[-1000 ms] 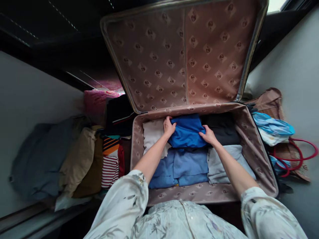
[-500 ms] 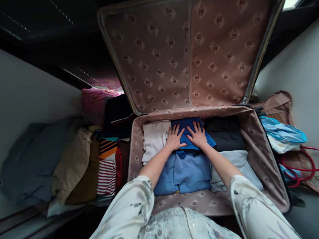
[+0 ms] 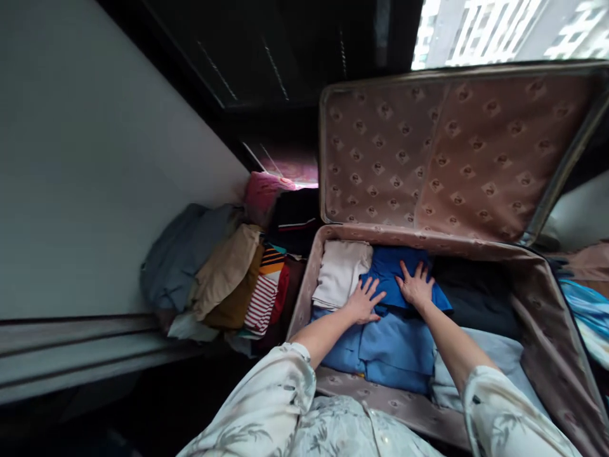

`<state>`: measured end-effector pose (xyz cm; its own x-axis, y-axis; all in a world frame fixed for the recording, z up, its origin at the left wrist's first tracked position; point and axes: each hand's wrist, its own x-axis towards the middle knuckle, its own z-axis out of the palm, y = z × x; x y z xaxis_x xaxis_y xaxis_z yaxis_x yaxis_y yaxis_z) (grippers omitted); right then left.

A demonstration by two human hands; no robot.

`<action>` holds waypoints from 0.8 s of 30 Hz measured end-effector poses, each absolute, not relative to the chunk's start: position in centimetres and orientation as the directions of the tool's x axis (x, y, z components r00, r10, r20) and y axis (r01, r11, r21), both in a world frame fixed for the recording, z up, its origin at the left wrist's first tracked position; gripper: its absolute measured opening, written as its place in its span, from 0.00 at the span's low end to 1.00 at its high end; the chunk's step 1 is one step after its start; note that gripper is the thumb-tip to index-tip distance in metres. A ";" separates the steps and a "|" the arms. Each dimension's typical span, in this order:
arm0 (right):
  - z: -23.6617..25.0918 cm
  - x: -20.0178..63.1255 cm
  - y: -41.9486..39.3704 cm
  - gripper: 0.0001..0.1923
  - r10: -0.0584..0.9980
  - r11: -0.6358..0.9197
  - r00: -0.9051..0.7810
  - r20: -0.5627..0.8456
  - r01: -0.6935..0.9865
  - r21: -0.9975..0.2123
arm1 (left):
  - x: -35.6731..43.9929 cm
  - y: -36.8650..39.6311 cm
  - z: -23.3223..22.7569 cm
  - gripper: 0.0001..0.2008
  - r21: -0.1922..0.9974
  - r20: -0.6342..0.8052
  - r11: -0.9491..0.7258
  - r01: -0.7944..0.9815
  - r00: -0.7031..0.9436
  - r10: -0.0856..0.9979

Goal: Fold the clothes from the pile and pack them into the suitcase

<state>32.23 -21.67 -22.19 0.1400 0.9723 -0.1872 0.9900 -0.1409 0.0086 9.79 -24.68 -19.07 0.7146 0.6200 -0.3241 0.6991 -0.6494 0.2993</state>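
An open suitcase (image 3: 547,304) with patterned brown lining lies in front of me, its lid (image 3: 451,146) standing up behind. Folded clothes fill it. My left hand (image 3: 365,300) lies flat, fingers spread, on the left edge of a folded bright blue garment (image 3: 390,273), next to a cream garment (image 3: 340,273). Flat on the same blue garment, a little to the right, rests my right hand (image 3: 416,285). Below the hands lies a lighter blue folded garment (image 3: 390,346). A black garment (image 3: 476,292) and a pale grey one (image 3: 499,355) sit at the right.
A pile of clothes (image 3: 228,273) lies left of the suitcase against a white wall (image 3: 95,158): grey, tan, striped red-white, pink and black pieces. A blue plastic bag (image 3: 587,311) shows at the right edge. A window (image 3: 499,32) is above the lid.
My hands went from gripping the bright blue garment's sides to pressing flat on top of it. The camera has swung left, so the suitcase now sits at the right of the view.
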 end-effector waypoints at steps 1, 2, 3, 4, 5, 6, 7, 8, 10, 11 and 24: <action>-21.8 31.5 -22.2 0.34 0.974 -0.168 0.167 -0.153 0.986 0.009 | 9.0 -25.4 -18.1 0.44 0.302 -0.336 -0.658 0.690 0.723 0.604; -21.5 30.6 -23.0 0.34 0.975 -0.192 0.191 -0.111 0.981 0.000 | 8.2 -26.1 -17.0 0.43 0.309 -0.336 -0.658 0.687 0.726 0.600; -21.2 29.7 -24.1 0.33 0.977 -0.204 0.202 -0.070 0.979 -0.019 | 7.3 -26.9 -15.8 0.40 0.324 -0.320 -0.646 0.692 0.722 0.613; -21.0 28.8 -25.4 0.32 0.979 -0.199 0.197 -0.043 0.979 -0.043 | 6.4 -27.7 -14.6 0.37 0.350 -0.289 -0.623 0.700 0.713 0.639; -21.0 28.0 -27.0 0.31 0.983 -0.182 0.179 -0.040 0.981 -0.069 | 5.2 -28.4 -13.3 0.33 0.389 -0.243 -0.591 0.707 0.698 0.674; -21.1 27.3 -28.6 0.31 0.987 -0.152 0.146 -0.068 0.984 -0.093 | 3.9 -29.2 -12.1 0.30 0.435 -0.182 -0.555 0.709 0.673 0.717; -21.2 26.8 -30.2 0.31 0.987 -0.129 0.116 -0.113 0.985 -0.116 | 2.3 -29.9 -10.9 0.28 0.483 -0.113 -0.516 0.708 0.635 0.765; -21.4 26.4 -31.8 0.31 0.982 -0.117 0.094 -0.164 0.983 -0.140 | 0.5 -30.4 -9.8 0.26 0.525 -0.044 -0.475 0.706 0.580 0.813; -21.7 26.3 -34.4 0.31 0.963 -0.126 0.074 -0.261 0.974 -0.187 | -4.0 -31.2 -7.8 0.24 0.587 0.080 -0.390 0.709 0.429 0.900; -21.7 26.5 -35.3 0.31 0.949 -0.143 0.075 -0.305 0.968 -0.208 | -6.6 -31.3 -6.9 0.22 0.603 0.131 -0.343 0.720 0.335 0.933; -15.8 21.1 -39.3 0.28 0.927 -0.264 0.006 -0.376 0.725 -0.637 | -33.3 -29.2 -5.4 0.31 0.085 -0.173 0.321 0.943 -0.303 0.937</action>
